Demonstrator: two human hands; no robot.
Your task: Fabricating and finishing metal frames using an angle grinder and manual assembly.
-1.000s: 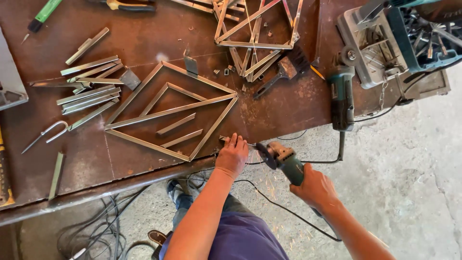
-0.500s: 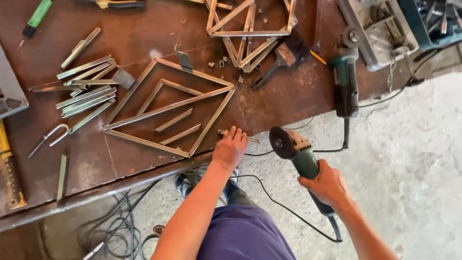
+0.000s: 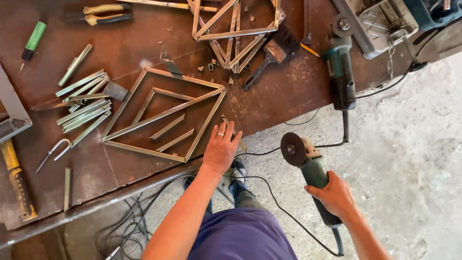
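My right hand grips a green angle grinder by its body, held off the table edge over the concrete floor, its disc facing up and to the left. My left hand rests flat on the rusty steel table, fingers spread, just right of the lower corner of a diamond-shaped metal frame with inner bars. A short metal bar lies under or beside the fingers.
A second angle grinder lies at the table's right edge. A wire brush, more welded frames, cut metal strips, pliers, a green screwdriver and a hammer lie about. Cables trail on the floor.
My right hand has drawn the grinder away from the table, down and to the right. My left hand stayed near the frame's corner and now lies flat with fingers spread.
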